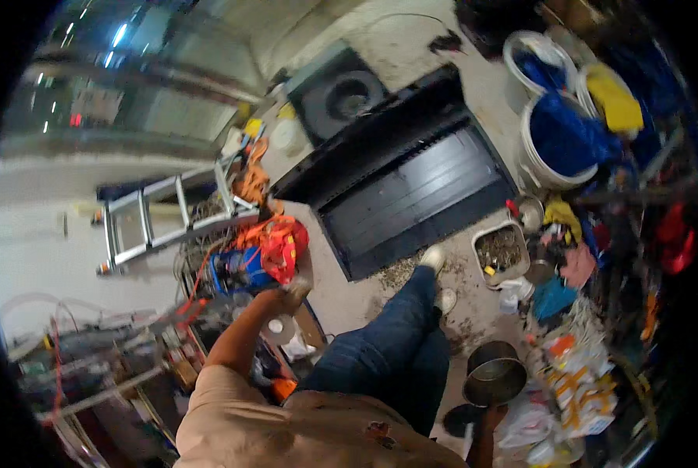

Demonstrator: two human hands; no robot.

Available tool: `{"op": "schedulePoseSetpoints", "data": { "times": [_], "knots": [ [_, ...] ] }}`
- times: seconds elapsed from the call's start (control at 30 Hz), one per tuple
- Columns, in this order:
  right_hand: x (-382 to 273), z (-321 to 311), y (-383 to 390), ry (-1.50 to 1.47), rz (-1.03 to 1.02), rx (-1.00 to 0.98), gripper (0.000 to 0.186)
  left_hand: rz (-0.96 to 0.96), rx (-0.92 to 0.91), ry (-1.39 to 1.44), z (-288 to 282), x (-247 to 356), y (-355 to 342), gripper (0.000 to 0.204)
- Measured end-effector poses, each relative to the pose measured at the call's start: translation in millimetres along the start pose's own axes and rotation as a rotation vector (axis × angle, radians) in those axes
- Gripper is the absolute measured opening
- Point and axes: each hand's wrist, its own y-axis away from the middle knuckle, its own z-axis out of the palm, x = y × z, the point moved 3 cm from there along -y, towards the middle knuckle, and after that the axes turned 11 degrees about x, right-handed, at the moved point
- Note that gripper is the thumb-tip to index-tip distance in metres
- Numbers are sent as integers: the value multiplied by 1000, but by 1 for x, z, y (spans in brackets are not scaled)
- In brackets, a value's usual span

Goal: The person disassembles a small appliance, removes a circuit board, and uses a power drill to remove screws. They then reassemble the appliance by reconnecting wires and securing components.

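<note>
My right hand (491, 421), low in the view, is at the near rim of a dark round metal pot (495, 373) and appears to grip it; the fingers are mostly hidden. A dark round shadow lies beside the pot. My left hand (293, 295) is out to the left, near an orange-red cloth bundle (280, 242), its fingers too smeared to read. Ahead of my feet a large black open-topped bin (411, 195) lies on the floor. To its right stands a square pale tub (501, 253) filled with grey-brown bits, a small yellow piece among them.
An aluminium ladder (162, 214) lies at the left beside cables and straps. White buckets (555, 148) with blue plastic stand at the far right. Bags and cloths clutter the right side. Loose debris (399, 273) is scattered on the floor around my shoes.
</note>
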Motion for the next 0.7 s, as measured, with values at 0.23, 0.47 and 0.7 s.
{"op": "schedulePoseSetpoints", "data": {
  "times": [0.23, 0.47, 0.7],
  "knots": [
    [-101, -28, -42, -249, -358, -107, 41, -384, 34, 334, 172, -93, 113, 64],
    [-184, 34, 29, -316, -584, -229, 36, -538, 111, 566, 235, -182, 160, 71],
    [-244, 112, 195, -282, -632, -180, 22, -481, 271, 702, 218, -304, 113, 71]
  ]
}}
